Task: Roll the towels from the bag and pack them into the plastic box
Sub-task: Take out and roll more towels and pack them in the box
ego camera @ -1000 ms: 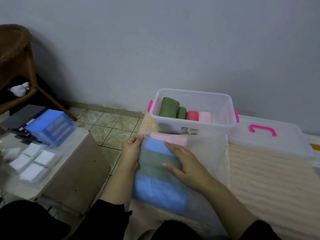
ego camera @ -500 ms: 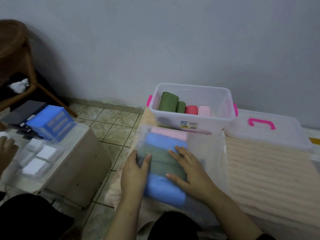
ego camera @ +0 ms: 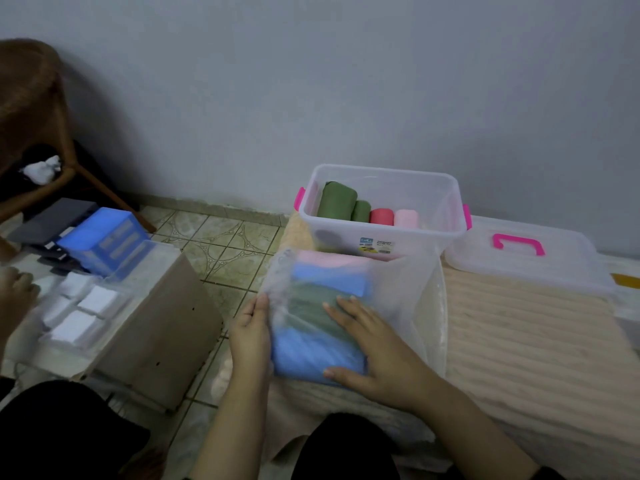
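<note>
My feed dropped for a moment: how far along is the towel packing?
Done: four rolled towels lie in the plastic box. In hand: the left hand and right hand rest on the bag. Left: the folded towels inside it.

Box label (ego camera: 376, 244): print illegible.
</note>
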